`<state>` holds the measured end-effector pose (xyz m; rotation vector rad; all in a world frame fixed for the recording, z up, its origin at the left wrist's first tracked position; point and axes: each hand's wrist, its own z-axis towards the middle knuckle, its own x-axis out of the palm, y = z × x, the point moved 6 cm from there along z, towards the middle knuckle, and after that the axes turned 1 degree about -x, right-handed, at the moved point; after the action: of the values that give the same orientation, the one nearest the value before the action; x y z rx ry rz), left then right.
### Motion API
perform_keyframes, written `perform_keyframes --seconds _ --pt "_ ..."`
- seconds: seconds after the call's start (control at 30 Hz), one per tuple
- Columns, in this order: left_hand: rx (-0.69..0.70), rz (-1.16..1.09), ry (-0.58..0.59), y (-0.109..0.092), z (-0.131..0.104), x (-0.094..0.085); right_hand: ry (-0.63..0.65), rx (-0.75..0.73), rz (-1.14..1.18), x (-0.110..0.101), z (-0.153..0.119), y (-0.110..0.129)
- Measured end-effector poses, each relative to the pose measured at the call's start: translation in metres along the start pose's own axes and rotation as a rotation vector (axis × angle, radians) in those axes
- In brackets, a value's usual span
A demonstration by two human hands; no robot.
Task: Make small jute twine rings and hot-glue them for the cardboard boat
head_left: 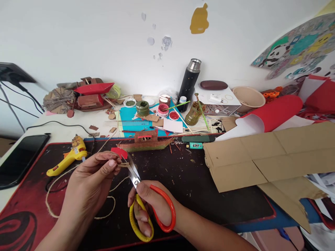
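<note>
head view — left hand (91, 181) pinched on one twine (124, 165), right hand (155, 202) clamped round one pair of scissors (135, 181) — one boat (145, 143) beyond

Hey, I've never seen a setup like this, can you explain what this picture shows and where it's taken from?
There is no machine here, just a person working with bare hands. The single picture comes from a camera worn on their head, looking forward and down. The left hand pinches some twine; the right hand holds scissors, their blades open by the twine. Beneath is a dark mat, with a yellow glue gun on the left and a small model boat at the back. Farther back, nearer the wall, are paint jars and a black flask. Cardboard lies on the right.
</note>
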<state>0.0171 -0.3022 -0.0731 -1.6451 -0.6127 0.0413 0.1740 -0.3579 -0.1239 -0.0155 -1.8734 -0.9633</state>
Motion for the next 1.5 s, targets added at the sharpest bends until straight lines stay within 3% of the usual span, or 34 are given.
perform_keyframes --seconds 0.33,0.7,0.97,1.13,1.3,1.5 --pt "0.091 0.157 0.0 -0.011 -0.008 -0.008 0.0 0.104 -0.001 0.006 -0.005 -0.004" --pt "0.277 0.473 0.112 -0.027 -0.019 -0.013 -0.074 0.225 -0.035 0.009 -0.008 -0.007" --pt "0.187 0.57 0.011 -0.034 -0.006 -0.027 -0.011 0.259 -0.072 0.014 -0.019 0.004" --pt "0.109 0.935 0.241 -0.026 0.002 -0.024 -0.049 0.145 -0.075 -0.004 -0.034 0.017" --pt "0.106 1.151 0.529 0.006 -0.001 -0.007 -0.133 0.066 -0.068 -0.024 -0.05 0.028" --pt "0.239 1.44 0.561 0.034 0.002 -0.001 -0.156 0.018 -0.054 -0.031 -0.053 0.027"
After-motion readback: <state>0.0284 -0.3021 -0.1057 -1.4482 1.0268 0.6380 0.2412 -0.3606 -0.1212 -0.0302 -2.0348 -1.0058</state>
